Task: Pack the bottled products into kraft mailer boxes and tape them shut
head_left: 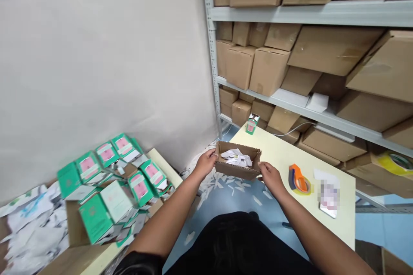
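Between my two hands is a small open cardboard box [237, 171], held level at the near left edge of the table. Crumpled white paper [237, 157] lies inside it. My left hand [206, 162] grips the box's left end, thumb near the rim. At the opposite end my right hand [270, 177] pinches the right wall near its corner. The underside of the box is hidden from me. To the right of my right hand, an orange tape dispenser [300, 179] with a roll of tape rests on the table.
The pale yellow table [343, 232] also bears a green-and-pink carton [252, 123] and a blurred-out phone-like object [328, 200]. Several green cartons [97, 219] fill a large box at left, beside torn white paper [41, 232]. Paper scraps litter the blue floor. Metal shelves [290, 13] hold cardboard boxes.
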A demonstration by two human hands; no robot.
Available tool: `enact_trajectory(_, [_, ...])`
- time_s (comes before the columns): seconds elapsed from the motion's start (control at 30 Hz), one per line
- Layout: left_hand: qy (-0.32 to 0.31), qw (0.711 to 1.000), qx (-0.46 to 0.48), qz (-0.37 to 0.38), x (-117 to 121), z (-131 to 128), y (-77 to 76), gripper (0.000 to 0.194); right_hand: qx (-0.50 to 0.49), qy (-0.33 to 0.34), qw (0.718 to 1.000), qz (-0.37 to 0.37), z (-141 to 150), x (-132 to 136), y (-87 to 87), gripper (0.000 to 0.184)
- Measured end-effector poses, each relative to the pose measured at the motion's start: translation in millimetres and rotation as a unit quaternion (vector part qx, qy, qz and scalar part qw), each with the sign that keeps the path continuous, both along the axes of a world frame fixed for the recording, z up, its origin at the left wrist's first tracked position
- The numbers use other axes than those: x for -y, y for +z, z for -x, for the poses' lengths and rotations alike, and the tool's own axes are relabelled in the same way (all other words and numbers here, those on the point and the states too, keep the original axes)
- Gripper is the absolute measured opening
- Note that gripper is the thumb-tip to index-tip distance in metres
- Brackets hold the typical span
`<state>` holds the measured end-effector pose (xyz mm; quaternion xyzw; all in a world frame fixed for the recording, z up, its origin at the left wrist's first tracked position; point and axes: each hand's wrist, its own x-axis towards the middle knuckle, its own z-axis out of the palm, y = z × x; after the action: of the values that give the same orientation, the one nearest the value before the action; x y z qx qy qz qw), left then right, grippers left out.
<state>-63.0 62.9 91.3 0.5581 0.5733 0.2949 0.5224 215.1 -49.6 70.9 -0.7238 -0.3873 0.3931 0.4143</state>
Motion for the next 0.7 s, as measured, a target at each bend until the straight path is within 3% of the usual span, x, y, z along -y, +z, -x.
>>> enact_trajectory(0.17, [-0.047, 0.999, -0.007, 0.020, -41.5, -97.1, -25.8, 0.043, -0.053, -0.036, 0.998, 0.028, -80.2, -5.7, -31.9, 0.043])
enact_trajectory(0.37, [-0.096, 0.992, -0.083, 0.025, -81.9, -184.8, -53.2, 0.044, -0.064, -0.081, 0.992, 0.079, -139.2, -17.5, -50.1, 0.038])
enact_trajectory(0.53, [-0.126, 0.985, -0.118, 0.013, -113.2, -230.6, -70.5, 0.049, -0.079, -0.128, 0.985, 0.080, -167.5, -36.3, -60.8, 0.039])
enact_trajectory(0.7, [-0.165, 0.974, -0.154, 0.000, -134.3, -246.3, -78.7, 0.047, -0.080, -0.169, 0.979, 0.078, -172.9, -60.3, -76.9, 0.039])
